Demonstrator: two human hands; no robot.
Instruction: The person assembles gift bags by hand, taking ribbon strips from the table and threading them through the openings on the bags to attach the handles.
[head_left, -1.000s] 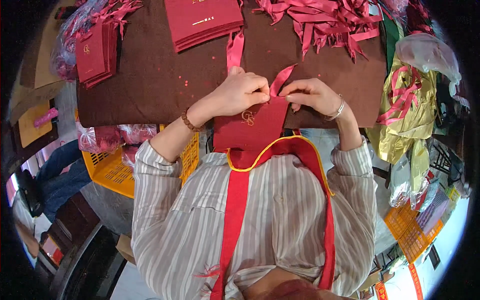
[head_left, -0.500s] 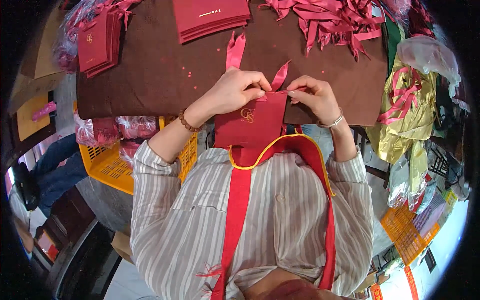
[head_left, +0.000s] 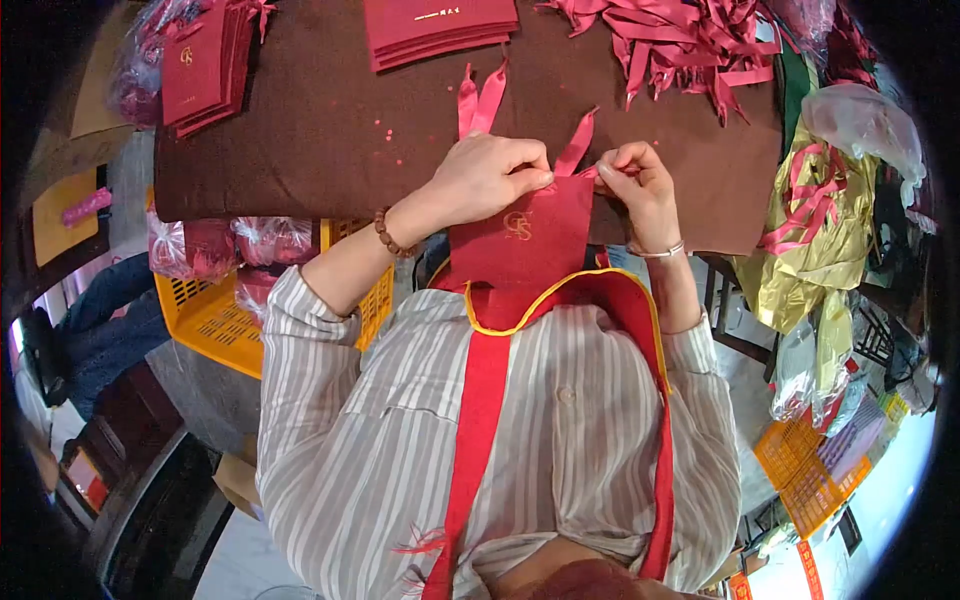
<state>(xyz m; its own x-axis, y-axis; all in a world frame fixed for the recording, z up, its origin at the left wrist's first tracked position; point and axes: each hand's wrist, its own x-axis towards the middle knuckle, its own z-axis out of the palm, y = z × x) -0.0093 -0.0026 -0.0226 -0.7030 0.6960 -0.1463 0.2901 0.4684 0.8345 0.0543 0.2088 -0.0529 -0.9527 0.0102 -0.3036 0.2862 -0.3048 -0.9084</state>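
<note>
A dark red paper gift bag [head_left: 520, 240] with a gold emblem is held upright at the table's near edge. My left hand [head_left: 492, 178] is closed in a pinch on the bag's top edge. Pink ribbon ends [head_left: 481, 102] stick up behind that hand. Another pink ribbon tail [head_left: 576, 143] rises between my hands. My right hand [head_left: 640, 190] pinches a thin stretch of pink ribbon at the bag's top right corner. Exactly how the ribbon passes through the bag is hidden by my fingers.
A brown cloth-covered table [head_left: 320, 150] lies ahead. On it are stacked red bags [head_left: 440, 35], more red bags [head_left: 205, 75] at left and a heap of pink ribbons [head_left: 690, 50]. A yellow crate [head_left: 215, 335] with plastic-wrapped packs stands lower left; gold wrapping [head_left: 810, 240] hangs at right.
The bag and both hands sit slightly farther right in the picture. My right hand has turned up and pulled a little outward with the ribbon; my left keeps its pinch.
</note>
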